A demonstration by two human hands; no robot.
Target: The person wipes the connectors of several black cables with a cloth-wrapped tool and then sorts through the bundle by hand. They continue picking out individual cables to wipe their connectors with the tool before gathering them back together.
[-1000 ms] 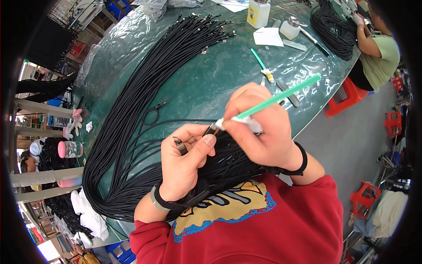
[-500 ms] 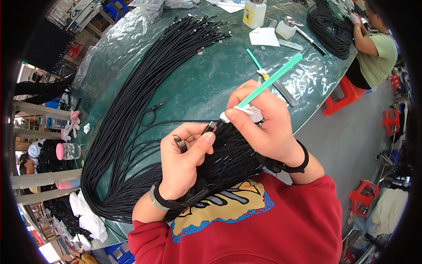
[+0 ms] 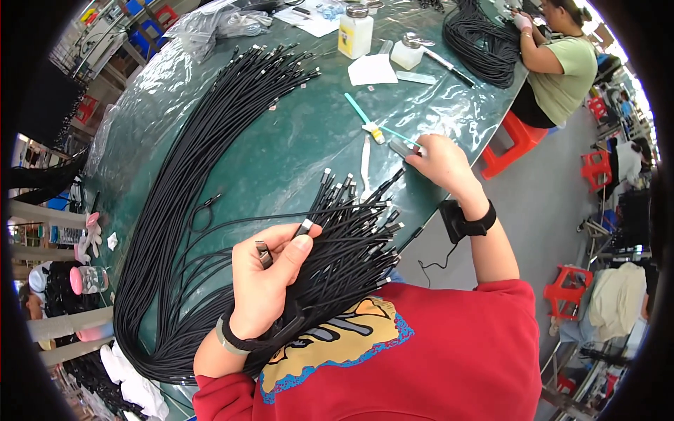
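Note:
My left hand [image 3: 270, 281] pinches the metal plug of one black cable [image 3: 303, 228] between thumb and forefinger, with a second plug [image 3: 263, 252] tucked under its fingers. Below it a fan of black cables [image 3: 351, 238] spreads across my lap and the edge of the green table [image 3: 281, 154]. My right hand [image 3: 442, 165] is stretched out to the table's right edge. Its fingertips close on the end of a thin green brush [image 3: 401, 135] beside a small grey block [image 3: 400, 149]. Another green brush [image 3: 359, 112] lies on the table just left of it.
A long thick bundle of black cables [image 3: 203, 175] curves across the table's left half. At the far end stand a yellow-filled bottle [image 3: 356, 31], a small white bottle [image 3: 407, 52] and white paper [image 3: 372, 70]. Another person [image 3: 562, 63] works on cables [image 3: 484, 42] there. Red stools [image 3: 516, 144] stand on the floor.
My right hand has left the plug it was brushing and moved away to the right table edge with the brush. The left hand still holds the cable plug.

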